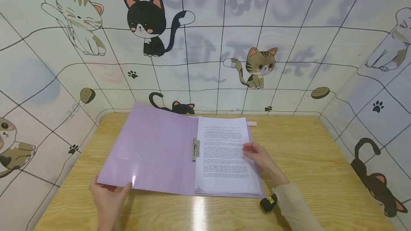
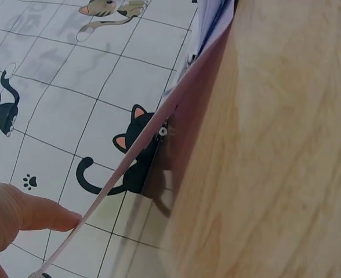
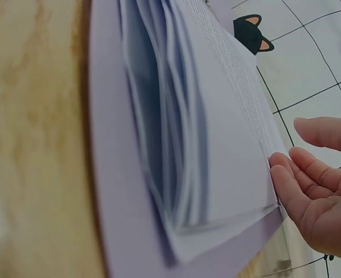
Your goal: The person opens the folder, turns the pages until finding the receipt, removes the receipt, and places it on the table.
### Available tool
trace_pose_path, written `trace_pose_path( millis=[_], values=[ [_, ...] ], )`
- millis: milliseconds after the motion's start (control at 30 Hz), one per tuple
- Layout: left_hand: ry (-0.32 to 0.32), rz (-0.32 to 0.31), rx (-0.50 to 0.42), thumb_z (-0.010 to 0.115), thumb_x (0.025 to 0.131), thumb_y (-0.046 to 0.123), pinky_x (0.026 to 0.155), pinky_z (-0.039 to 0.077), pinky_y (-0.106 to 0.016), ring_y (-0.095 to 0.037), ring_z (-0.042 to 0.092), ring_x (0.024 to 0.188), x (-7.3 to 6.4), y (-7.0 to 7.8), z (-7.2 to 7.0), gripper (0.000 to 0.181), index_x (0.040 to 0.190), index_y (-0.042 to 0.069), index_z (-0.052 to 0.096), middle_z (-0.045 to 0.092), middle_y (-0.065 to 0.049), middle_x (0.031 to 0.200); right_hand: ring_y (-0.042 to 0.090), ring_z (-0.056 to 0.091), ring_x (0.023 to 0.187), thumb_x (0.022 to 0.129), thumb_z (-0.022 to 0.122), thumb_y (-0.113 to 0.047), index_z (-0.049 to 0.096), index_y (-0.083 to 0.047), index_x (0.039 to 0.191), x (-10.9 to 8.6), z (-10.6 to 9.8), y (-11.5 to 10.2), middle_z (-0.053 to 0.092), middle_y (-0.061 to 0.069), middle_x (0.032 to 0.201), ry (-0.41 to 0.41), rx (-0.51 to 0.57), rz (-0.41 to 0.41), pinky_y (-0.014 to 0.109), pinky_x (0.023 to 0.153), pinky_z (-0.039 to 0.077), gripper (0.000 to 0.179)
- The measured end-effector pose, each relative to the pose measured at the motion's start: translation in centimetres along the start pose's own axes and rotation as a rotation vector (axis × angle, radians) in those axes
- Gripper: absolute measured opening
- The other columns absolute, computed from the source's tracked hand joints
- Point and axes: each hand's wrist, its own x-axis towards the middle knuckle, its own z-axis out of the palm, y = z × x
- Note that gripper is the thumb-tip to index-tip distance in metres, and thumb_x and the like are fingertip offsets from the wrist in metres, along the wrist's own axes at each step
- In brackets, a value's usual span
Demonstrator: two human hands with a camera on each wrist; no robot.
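Note:
A purple clip folder point(image 1: 151, 149) lies opened out on the table, its left cover lifted off the wood. A printed paper stack point(image 1: 224, 156) rests on the right side, beside the metal clip point(image 1: 194, 149) at the spine. At the cover's lower left corner my left hand point(image 1: 108, 200) pinches the edge, thumb uppermost and fingers partly hidden beneath. My right hand point(image 1: 259, 155) touches the right edge of the papers with relaxed fingers. In the right wrist view the thumb stands apart from the sheets point(image 3: 234, 145), whose near edges fan slightly.
A pink tab point(image 1: 252, 123) sticks out at the folder's upper right. The wooden table point(image 1: 298, 145) extends on both sides. Behind it hangs a white grid-lined cloth point(image 1: 205, 45) with cartoon cats. A small black device point(image 1: 268, 202) sits at my right wrist.

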Motion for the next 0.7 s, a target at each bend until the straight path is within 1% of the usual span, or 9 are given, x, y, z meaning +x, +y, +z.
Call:
trace_pose_path(
  millis=[100, 167, 233, 333, 400, 500, 567, 633, 700],
  values=[
    [-0.047, -0.024, 0.111, 0.081, 0.063, 0.005, 0.085, 0.040, -0.032, -0.039, 0.041, 0.100, 0.4, -0.6, -0.5, 0.096, 0.133, -0.018, 0.019, 0.031, -0.036, 0.122, 0.028, 0.055, 0.104, 0.089, 0.060, -0.009, 0.053, 0.005, 0.119, -0.1, 0.0, 0.0, 0.059, 0.019, 0.113, -0.002, -0.003, -0.006, 0.040, 0.093, 0.043, 0.034],
    [-0.091, -0.026, 0.233, 0.084, 0.061, 0.012, 0.092, 0.033, -0.050, -0.050, 0.031, 0.111, 0.8, -0.9, -1.0, 0.098, 0.131, -0.021, 0.023, 0.025, -0.041, 0.127, 0.027, 0.056, 0.104, 0.089, 0.060, -0.009, 0.054, 0.004, 0.119, -0.1, 0.0, 0.0, 0.059, 0.017, 0.113, 0.002, 0.003, 0.003, 0.038, 0.093, 0.043, 0.033],
    [-0.135, -0.020, 0.355, 0.085, 0.060, 0.020, 0.096, 0.021, -0.063, -0.055, 0.020, 0.120, 1.2, -1.2, -1.3, 0.099, 0.129, -0.022, 0.028, 0.022, -0.042, 0.132, 0.028, 0.055, 0.105, 0.089, 0.060, -0.009, 0.053, 0.005, 0.120, 0.0, 0.0, 0.1, 0.059, 0.018, 0.114, -0.002, 0.003, -0.005, 0.039, 0.093, 0.043, 0.034],
    [-0.202, 0.010, 0.506, 0.083, 0.061, 0.027, 0.097, 0.015, -0.067, -0.057, 0.018, 0.121, 1.6, -1.5, -1.4, 0.096, 0.127, -0.021, 0.032, 0.021, -0.041, 0.133, 0.028, 0.055, 0.105, 0.089, 0.060, -0.009, 0.054, 0.004, 0.119, 0.0, 0.0, 0.2, 0.059, 0.018, 0.113, 0.004, 0.009, 0.003, 0.038, 0.093, 0.043, 0.034],
    [-0.222, 0.071, 0.554, 0.081, 0.062, 0.028, 0.095, 0.016, -0.066, -0.057, 0.021, 0.118, 1.6, -1.7, -1.1, 0.092, 0.125, -0.020, 0.035, 0.025, -0.040, 0.129, 0.028, 0.055, 0.105, 0.089, 0.060, -0.009, 0.054, 0.004, 0.119, 0.0, 0.0, 0.2, 0.059, 0.018, 0.113, 0.007, 0.008, 0.003, 0.039, 0.094, 0.043, 0.034],
    [-0.216, 0.188, 0.571, 0.080, 0.061, 0.023, 0.089, 0.027, -0.063, -0.057, 0.032, 0.108, 1.5, -1.8, -0.6, 0.081, 0.120, -0.019, 0.043, 0.038, -0.039, 0.117, 0.028, 0.055, 0.105, 0.089, 0.061, -0.010, 0.054, 0.004, 0.119, 0.0, 0.0, 0.2, 0.059, 0.018, 0.113, 0.007, 0.004, 0.006, 0.039, 0.094, 0.043, 0.034],
    [-0.229, 0.251, 0.526, 0.080, 0.062, 0.018, 0.084, 0.033, -0.061, -0.056, 0.039, 0.104, 1.5, -1.7, -0.2, 0.074, 0.117, -0.017, 0.047, 0.045, -0.038, 0.110, 0.028, 0.055, 0.105, 0.089, 0.060, -0.010, 0.054, 0.004, 0.119, 0.0, 0.0, 0.2, 0.059, 0.018, 0.113, 0.003, 0.004, 0.003, 0.040, 0.094, 0.043, 0.034],
    [-0.266, 0.276, 0.475, 0.079, 0.063, 0.014, 0.082, 0.037, -0.060, -0.054, 0.043, 0.101, 1.6, -1.6, 0.2, 0.070, 0.117, -0.017, 0.047, 0.049, -0.037, 0.107, 0.029, 0.055, 0.105, 0.089, 0.060, -0.010, 0.053, 0.005, 0.120, 0.0, 0.1, 0.1, 0.059, 0.019, 0.113, 0.000, 0.002, -0.001, 0.040, 0.094, 0.043, 0.034],
    [-0.317, 0.269, 0.405, 0.077, 0.066, 0.010, 0.084, 0.037, -0.059, -0.052, 0.043, 0.103, 1.7, -1.4, 0.6, 0.067, 0.118, -0.017, 0.045, 0.050, -0.036, 0.109, 0.028, 0.055, 0.105, 0.089, 0.060, -0.009, 0.054, 0.004, 0.119, 0.0, 0.1, 0.1, 0.059, 0.018, 0.113, 0.002, 0.009, 0.008, 0.040, 0.094, 0.043, 0.034]
  ],
)
